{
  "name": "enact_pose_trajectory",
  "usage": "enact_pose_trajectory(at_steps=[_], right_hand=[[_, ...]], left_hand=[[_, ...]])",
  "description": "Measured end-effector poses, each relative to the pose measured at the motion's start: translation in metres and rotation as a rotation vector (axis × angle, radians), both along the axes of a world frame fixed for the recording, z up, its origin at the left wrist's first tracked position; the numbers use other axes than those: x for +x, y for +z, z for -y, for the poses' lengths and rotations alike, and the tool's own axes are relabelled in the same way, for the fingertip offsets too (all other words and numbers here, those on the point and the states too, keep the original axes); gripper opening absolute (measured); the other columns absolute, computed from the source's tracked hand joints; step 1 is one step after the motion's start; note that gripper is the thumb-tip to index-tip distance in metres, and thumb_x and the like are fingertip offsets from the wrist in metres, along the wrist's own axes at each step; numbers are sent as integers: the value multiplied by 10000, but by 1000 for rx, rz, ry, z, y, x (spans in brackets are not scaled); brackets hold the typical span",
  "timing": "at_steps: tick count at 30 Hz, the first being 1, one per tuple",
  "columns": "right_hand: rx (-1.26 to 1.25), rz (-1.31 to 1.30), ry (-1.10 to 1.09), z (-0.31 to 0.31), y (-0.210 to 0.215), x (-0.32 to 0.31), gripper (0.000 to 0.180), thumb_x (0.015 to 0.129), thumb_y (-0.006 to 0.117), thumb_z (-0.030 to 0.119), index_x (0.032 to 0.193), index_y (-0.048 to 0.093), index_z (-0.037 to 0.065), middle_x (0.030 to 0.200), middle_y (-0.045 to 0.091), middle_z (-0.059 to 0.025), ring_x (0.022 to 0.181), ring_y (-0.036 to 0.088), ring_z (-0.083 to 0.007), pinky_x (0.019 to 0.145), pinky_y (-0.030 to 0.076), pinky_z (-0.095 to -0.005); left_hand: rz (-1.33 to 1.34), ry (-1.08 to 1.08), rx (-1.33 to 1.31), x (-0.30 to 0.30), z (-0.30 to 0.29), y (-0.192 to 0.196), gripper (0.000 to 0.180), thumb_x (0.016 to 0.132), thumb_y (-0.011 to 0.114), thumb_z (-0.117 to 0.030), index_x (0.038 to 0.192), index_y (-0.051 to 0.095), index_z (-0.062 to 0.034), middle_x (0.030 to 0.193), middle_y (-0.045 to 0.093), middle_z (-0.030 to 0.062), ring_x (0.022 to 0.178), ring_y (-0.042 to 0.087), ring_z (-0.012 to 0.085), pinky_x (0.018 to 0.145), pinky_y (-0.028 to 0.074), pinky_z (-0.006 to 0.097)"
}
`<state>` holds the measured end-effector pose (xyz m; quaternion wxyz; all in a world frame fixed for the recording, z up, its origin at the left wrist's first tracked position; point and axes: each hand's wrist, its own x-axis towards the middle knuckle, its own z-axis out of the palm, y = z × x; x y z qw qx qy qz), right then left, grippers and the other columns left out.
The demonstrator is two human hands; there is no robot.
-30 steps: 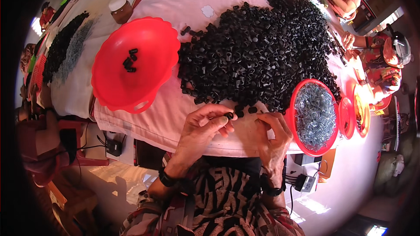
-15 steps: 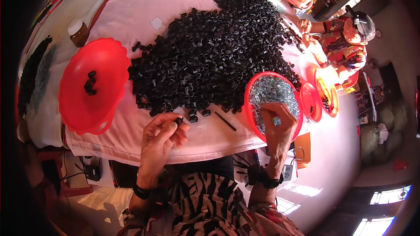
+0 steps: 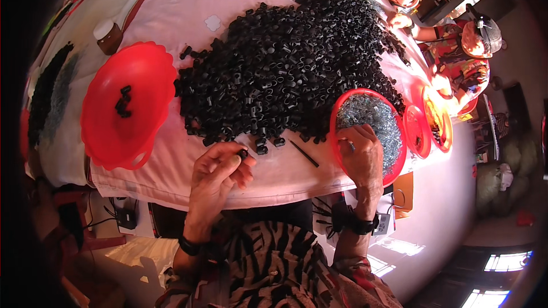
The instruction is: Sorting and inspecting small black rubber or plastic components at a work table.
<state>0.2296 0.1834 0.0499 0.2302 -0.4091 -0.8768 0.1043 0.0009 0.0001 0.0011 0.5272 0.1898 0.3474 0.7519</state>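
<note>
Between the thumb and fingertips of my left hand (image 3: 218, 175) is a small black plastic piece (image 3: 242, 153). This hand is over the near edge of the table, just in front of a large heap of black plastic pieces (image 3: 285, 74). My right hand (image 3: 364, 159) has its fingers curled together over the near left side of a red bowl (image 3: 405, 137). Small silvery metal pieces (image 3: 368, 112) fill that bowl. A silvery glint shows at the right fingers, but what they hold is too small to tell. A thin black stick (image 3: 304, 153) lies on the cloth between my hands.
A red scalloped basin (image 3: 97, 114) with several black pieces stands at the left, a brown jar with a white lid (image 3: 108, 37) behind it. Beyond the bowl are a smaller red dish (image 3: 417, 131) and another tray (image 3: 438, 117). Two people sit along the right side.
My right hand has shifted leftward across the bowl, toward its near left rim, fingers curling closer. My left hand still grips the black piece. The whole view has shifted slightly.
</note>
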Motion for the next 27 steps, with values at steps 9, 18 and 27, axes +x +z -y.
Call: enact_pose_trajectory(at_steps=[9,18,27], right_hand=[[-525,-917,-122,22,-1,-6,135,878,587,-42,964,692,-34,842,657,-82,708,634,-157,649,513,-285],[-1327,-1234,106,71,-13,-64,123,876,616,-83,969,694,-61,906,687,-141,704,664,-180,589,541,-284],[-941,-1088,203,94,-20,-86,110,891,650,-88,988,677,-44,1086,639,-105,801,651,-136,699,540,-258]], left_hand=[[-112,-23,-81,2,1,10,187,957,597,-41,1135,627,7,1006,714,161,793,682,176,661,523,259],[-247,-14,-134,13,-6,14,172,894,661,29,1064,683,33,936,701,96,804,689,166,682,558,285],[-190,-22,-155,12,-2,11,184,894,665,45,1079,666,49,930,716,131,794,694,177,692,581,286]])
